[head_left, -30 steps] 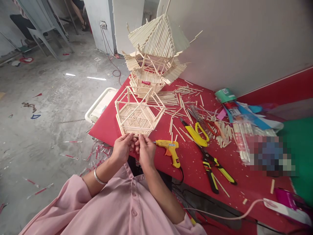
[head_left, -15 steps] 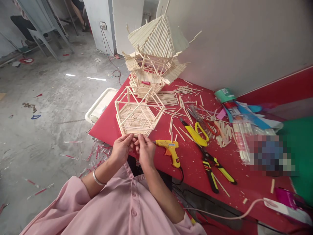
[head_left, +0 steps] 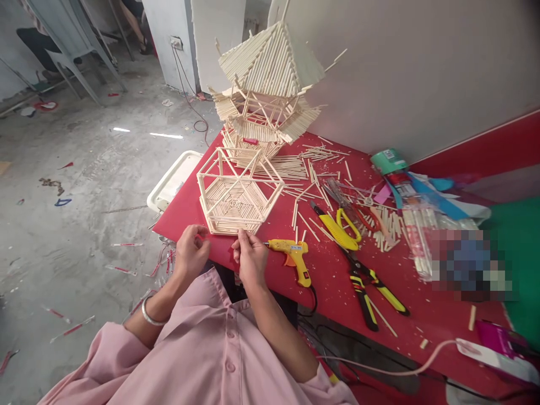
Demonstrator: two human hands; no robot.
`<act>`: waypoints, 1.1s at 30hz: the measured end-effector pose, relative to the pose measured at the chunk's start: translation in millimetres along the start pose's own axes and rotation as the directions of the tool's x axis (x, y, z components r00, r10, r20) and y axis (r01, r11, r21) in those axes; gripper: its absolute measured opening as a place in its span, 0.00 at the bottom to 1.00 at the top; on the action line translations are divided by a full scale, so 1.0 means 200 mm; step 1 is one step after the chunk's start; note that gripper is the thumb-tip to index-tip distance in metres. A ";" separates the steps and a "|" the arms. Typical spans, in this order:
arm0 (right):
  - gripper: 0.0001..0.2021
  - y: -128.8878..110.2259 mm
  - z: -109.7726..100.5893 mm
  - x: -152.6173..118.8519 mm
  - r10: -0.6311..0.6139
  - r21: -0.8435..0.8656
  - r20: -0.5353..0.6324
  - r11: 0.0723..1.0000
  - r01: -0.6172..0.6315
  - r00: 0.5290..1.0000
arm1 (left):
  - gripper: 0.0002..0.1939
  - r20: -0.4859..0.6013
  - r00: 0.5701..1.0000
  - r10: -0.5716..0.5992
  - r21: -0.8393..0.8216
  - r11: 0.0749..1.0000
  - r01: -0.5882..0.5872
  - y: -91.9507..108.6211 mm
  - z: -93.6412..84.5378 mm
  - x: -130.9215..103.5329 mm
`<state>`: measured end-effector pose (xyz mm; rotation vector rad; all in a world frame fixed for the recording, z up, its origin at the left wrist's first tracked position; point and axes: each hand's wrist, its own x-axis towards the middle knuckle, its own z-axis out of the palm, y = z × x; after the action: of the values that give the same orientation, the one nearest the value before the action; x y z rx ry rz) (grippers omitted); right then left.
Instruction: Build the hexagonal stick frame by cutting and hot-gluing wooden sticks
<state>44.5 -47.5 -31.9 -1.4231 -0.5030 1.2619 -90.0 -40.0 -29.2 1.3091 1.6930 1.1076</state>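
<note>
A hexagonal stick frame point(head_left: 235, 203), with a floor of pale thin sticks and an open railing of sticks above, rests on the red table near its front edge. My right hand point(head_left: 251, 260) pinches its front edge between thumb and fingers. Off the front left corner, my left hand point(head_left: 192, 254) is apart from the frame, fingers loosely curled, with a gap at the thumb and nothing visible in it. A yellow hot glue gun point(head_left: 295, 254) lies just right of my right hand. Behind the frame stands a tiered stick pagoda point(head_left: 270, 73) with sloping roofs.
Loose sticks point(head_left: 314, 185) are scattered over the red table point(head_left: 320, 306). To the right lie a yellow utility knife point(head_left: 340, 232), pliers-like cutters point(head_left: 367, 284) with black and yellow handles, and bagged sticks point(head_left: 417, 230). A white stool point(head_left: 174, 183) stands beyond the table's left edge.
My left hand has let go of the frame's front edge and moved left, away from my right hand. The right hand stays at the edge.
</note>
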 end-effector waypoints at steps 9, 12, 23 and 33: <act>0.19 0.00 0.00 -0.01 -0.001 0.017 -0.007 1.000 0.001 1.000 | 0.11 -0.216 0.881 0.422 0.056 0.906 -0.420 -0.03 0.03 -0.02; 0.19 -0.01 0.00 0.00 0.002 0.013 -0.007 1.000 -0.002 1.000 | 0.14 -0.199 0.884 0.424 0.032 0.904 -0.426 -0.05 0.03 -0.02; 0.20 0.01 0.01 0.00 0.001 0.015 -0.001 1.000 -0.001 1.000 | 0.08 -0.158 0.942 0.295 0.017 0.955 -0.296 -0.05 0.03 0.01; 0.21 0.01 0.01 0.01 -0.019 0.019 0.007 1.000 0.019 1.000 | 0.06 -0.133 0.967 0.218 -0.018 0.975 -0.222 -0.07 0.06 0.04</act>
<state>43.1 -46.5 -34.5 -1.3954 -0.5072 1.2541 -86.4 -32.3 -47.2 1.4581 1.6427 1.3698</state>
